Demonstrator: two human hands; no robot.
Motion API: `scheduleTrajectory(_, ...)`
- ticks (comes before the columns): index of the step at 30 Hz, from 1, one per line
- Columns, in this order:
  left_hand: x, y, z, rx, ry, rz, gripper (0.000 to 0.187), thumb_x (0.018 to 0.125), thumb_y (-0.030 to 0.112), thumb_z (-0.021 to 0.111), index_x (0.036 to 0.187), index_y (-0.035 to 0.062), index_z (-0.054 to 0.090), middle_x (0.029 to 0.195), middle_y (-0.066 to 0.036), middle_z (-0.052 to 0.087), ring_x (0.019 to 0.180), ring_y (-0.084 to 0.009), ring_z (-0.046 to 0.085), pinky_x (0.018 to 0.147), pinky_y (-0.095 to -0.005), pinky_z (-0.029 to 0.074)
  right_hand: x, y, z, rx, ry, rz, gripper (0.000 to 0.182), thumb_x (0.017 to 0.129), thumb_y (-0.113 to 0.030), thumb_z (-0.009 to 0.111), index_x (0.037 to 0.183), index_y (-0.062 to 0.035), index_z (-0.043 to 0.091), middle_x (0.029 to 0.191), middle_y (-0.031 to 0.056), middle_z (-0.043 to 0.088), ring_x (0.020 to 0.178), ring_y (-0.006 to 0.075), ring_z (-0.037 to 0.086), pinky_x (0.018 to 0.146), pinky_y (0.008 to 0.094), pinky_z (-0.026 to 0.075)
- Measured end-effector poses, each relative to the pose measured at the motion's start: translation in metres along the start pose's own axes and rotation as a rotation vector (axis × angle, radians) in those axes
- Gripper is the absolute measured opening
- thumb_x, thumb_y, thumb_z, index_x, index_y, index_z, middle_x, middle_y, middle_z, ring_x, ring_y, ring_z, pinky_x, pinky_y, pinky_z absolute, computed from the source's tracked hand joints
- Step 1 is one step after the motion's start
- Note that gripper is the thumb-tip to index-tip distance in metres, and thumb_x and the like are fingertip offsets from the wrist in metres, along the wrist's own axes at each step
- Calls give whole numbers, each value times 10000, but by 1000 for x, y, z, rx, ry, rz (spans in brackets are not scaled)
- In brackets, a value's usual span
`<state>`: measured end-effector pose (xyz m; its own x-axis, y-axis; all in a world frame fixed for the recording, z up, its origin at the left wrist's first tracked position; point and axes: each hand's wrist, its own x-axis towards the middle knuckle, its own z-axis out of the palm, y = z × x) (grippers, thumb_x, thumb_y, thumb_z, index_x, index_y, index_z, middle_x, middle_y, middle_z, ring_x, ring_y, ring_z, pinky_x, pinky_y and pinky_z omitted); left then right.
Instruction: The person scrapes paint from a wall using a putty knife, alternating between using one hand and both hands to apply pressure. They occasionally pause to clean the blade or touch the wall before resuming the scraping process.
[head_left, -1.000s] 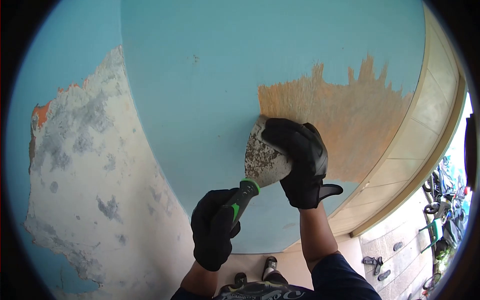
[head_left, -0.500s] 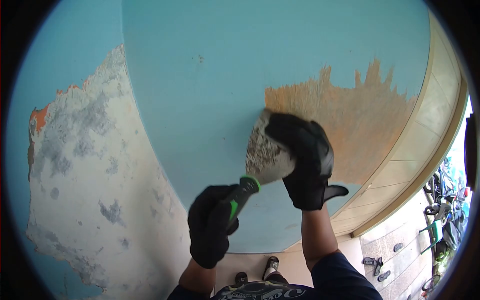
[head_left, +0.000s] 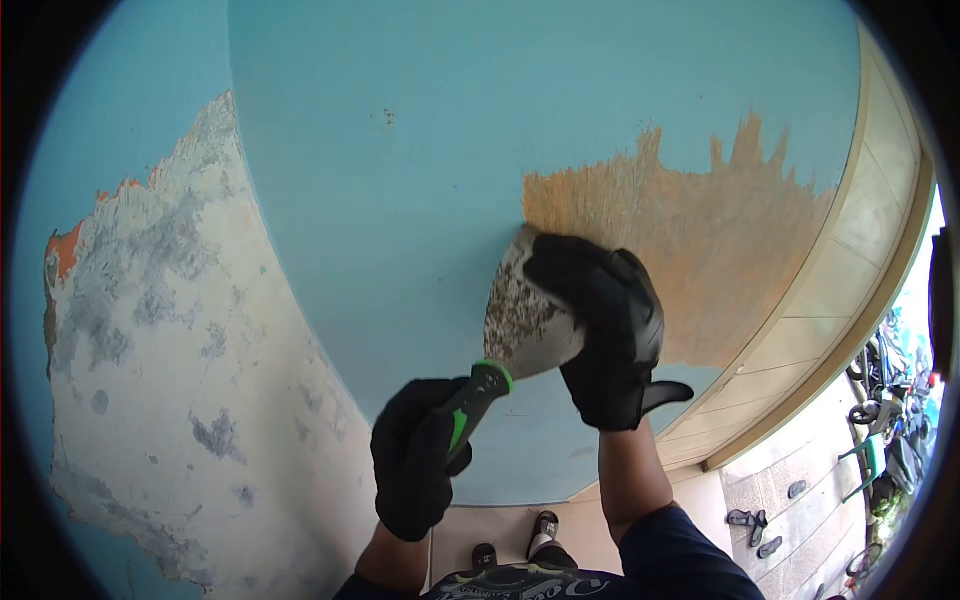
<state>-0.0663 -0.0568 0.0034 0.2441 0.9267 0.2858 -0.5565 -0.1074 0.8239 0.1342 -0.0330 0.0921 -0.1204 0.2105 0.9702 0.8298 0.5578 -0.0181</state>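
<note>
My left hand (head_left: 415, 455), in a black glove, is closed around the black and green handle of a scraper (head_left: 515, 330). The scraper's wide metal blade is tilted up and spotted with dark and pale residue. My right hand (head_left: 605, 330), also gloved in black, presses its fingers together over the blade's right side, hiding that side. Where the blade's upper end meets the light blue wall (head_left: 390, 240), it is at the left edge of a brown, streaky patch (head_left: 720, 250). A dark flap sticks out from the right glove near the wrist.
To the left, the adjoining wall has a large whitish-grey patch (head_left: 180, 350) with ragged edges. Beige tiles (head_left: 800, 340) border the right side. My feet (head_left: 540, 530) stand below. Sandals (head_left: 748, 522), a green chair (head_left: 868, 465) and motorbikes (head_left: 890, 390) are at lower right.
Both hands and the scraper sit slightly lower and further left in view. The walls also shift slightly left. The grip on the scraper looks the same.
</note>
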Motion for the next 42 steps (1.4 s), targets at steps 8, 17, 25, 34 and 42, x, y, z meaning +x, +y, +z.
scheduleTrajectory(8,0,0,4,72,2,61,311,955,236,563,1102,-38,583,756,-50,572,494,-50,419,442,-216,324,-6,-2,0,-42,-47,26,228,723,-67,666,943,-57,726,988,118,716,962,276,680,813,367,507)
scheduleTrajectory(17,10,8,-2,122,-9,144,376,978,286,526,1101,-67,570,737,-84,585,435,-75,428,401,-237,316,4,-8,0,-42,-45,17,269,666,-34,683,931,-43,727,1011,121,714,959,290,675,843,367,508)
scheduleTrajectory(25,17,9,-2,-48,10,62,285,936,186,587,1105,-41,612,838,-73,620,533,-55,446,447,-227,327,13,-3,9,7,35,12,257,674,-54,695,928,-36,727,1012,130,717,978,284,679,844,372,503)
scheduleTrajectory(34,26,13,3,536,53,309,358,949,235,574,1099,-89,555,868,-124,618,478,-101,473,411,-232,375,17,1,12,46,89,-14,211,714,-47,685,918,-35,735,1003,130,721,966,266,681,843,357,519)
scheduleTrajectory(42,13,15,1,111,-1,215,400,965,293,553,1115,-77,551,801,-109,602,449,-79,444,401,-232,330,11,-8,7,46,36,77,197,712,-41,669,898,-35,735,994,126,722,960,271,684,837,366,518)
